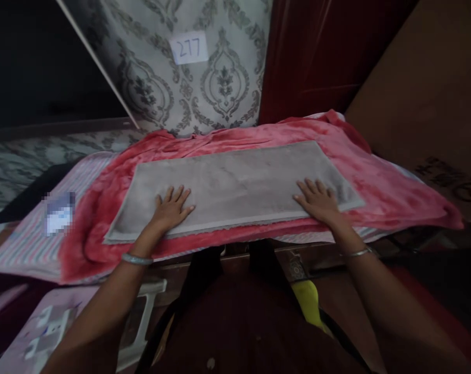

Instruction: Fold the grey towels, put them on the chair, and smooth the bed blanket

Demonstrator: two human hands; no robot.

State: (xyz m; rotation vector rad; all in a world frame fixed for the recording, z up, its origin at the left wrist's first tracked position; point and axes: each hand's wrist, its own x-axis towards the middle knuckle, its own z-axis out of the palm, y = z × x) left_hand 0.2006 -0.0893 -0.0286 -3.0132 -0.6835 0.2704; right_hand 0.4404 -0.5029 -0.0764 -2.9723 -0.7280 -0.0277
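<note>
A grey folded cloth [235, 179], long and roughly rectangular, lies flat on a red plush blanket [391, 192]. My left hand [173, 208] rests on the left part of the cloth, palm down and fingers spread. Toward the cloth's right end, my right hand [319, 200] lies flat on it, its fingers also apart. Neither hand grips anything. Some light wrinkles show in the middle of the cloth. Layered edges show along its near side.
Under the blanket is a striped sheet [28, 234], with a small pixelated item [59, 214] on it. A cardboard box [422, 114] stands at the right. Behind are a patterned wall [196, 98] and a dark screen [52, 67]. A pink stool [56, 306] sits low at left.
</note>
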